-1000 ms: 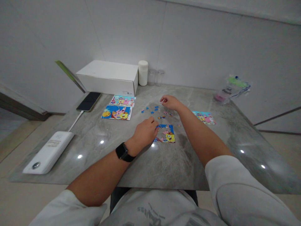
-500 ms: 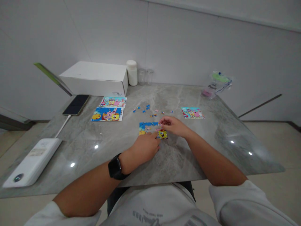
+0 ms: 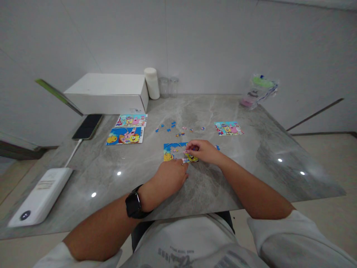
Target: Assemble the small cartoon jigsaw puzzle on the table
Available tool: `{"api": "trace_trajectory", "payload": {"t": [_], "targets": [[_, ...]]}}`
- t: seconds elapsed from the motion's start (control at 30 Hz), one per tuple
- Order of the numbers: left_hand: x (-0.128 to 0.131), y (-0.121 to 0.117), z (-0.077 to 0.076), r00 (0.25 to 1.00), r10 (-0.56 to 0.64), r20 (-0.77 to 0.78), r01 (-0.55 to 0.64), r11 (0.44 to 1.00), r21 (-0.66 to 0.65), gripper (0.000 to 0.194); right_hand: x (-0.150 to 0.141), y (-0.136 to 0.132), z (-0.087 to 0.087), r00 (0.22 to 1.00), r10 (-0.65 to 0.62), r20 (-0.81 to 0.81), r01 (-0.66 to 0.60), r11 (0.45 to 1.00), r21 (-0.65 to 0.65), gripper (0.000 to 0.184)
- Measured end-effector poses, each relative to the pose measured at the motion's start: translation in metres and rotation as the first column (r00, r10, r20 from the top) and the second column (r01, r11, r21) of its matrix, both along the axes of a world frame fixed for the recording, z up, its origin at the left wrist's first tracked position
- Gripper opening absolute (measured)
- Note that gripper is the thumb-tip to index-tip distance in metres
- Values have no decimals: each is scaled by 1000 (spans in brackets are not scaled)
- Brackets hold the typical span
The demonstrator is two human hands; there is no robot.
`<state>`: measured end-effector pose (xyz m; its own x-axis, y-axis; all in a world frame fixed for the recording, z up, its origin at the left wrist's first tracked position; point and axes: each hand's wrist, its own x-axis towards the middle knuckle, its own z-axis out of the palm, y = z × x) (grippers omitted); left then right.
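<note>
A partly assembled jigsaw puzzle (image 3: 168, 155), blue and yellow with cartoon figures, lies on the table in front of me. My left hand (image 3: 173, 173) rests palm down at its lower edge, fingers stretched onto the puzzle. Over the puzzle's right side, my right hand (image 3: 199, 149) pinches at a small jigsaw piece, mostly hidden by the fingers. The yellow character's face is partly covered by that hand. Within the puzzle's gap lie small loose pieces (image 3: 175, 150). Beyond it are several scattered jigsaw pieces (image 3: 169, 130), and one blue piece (image 3: 217, 147) sits beside my right wrist.
Cartoon picture cards (image 3: 125, 136) lie to the left, another card (image 3: 229, 128) to the right. A white box (image 3: 106, 102), a white bottle (image 3: 152, 83) and clear glasses (image 3: 173, 87) stand at the back. Farther left are a phone (image 3: 87, 126) and power bank (image 3: 41, 195); a plastic bag (image 3: 258, 93) lies back right.
My right hand has shifted slightly left and down over the puzzle, covering part of the yellow face. The left hand stays at the lower edge. The view has tilted a little.
</note>
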<state>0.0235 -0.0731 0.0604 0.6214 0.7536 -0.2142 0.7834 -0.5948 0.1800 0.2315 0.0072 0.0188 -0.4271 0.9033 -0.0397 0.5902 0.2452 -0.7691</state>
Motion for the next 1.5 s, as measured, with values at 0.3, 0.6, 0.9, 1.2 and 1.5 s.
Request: {"api": "trace_trajectory", "payload": {"t": [0.3,0.6,0.9,1.2,1.5], "targets": [[1,-1,0,1000,18,7,-18,1000,-1,30,-2,-3,-3,993,75,93,-77,997,16,10],[2,-1,-3,1000,19,-5,-19,1000,1,35,-8,-4,-3,968,64,244,-101,984,145,11],[4,-2,-1,999,36,3,-36,999,0,33,-11,-7,-10,951,59,305,-134,963,232,10],[2,-2,-6,999,34,18,-35,999,11,30,-2,-7,4,944,17,329,-105,962,252,11],[1,-1,-6,1000,18,23,-18,1000,13,31,-8,-13,-1,901,54,431,-160,964,213,10]]}}
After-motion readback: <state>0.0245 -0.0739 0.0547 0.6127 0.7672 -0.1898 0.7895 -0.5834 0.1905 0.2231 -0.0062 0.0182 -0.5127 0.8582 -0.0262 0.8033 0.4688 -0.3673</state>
